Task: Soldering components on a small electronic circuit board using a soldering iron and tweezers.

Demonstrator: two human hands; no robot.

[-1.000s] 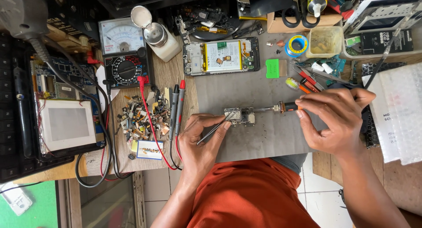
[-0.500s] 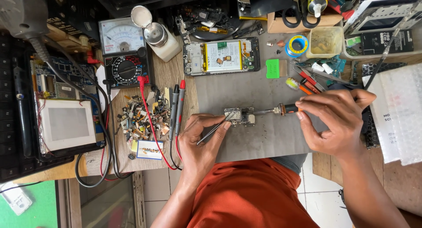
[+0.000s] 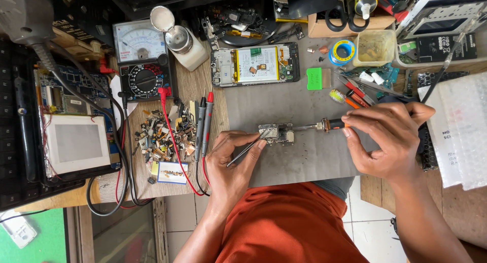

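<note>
A meter [image 3: 140, 60] with a pale dial face is seen upper left. A white blank panel [image 3: 77, 143] lies at left. A small white, blue-edged label [image 3: 172, 172] lies below the scrap parts. A bubble-wrap package [image 3: 464, 131] rests at right.

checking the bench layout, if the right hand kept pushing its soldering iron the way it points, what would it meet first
Likely the small circuit board: the soldering iron in the right hand points left, its tip at the board's edge, though contact is unclear.
</note>
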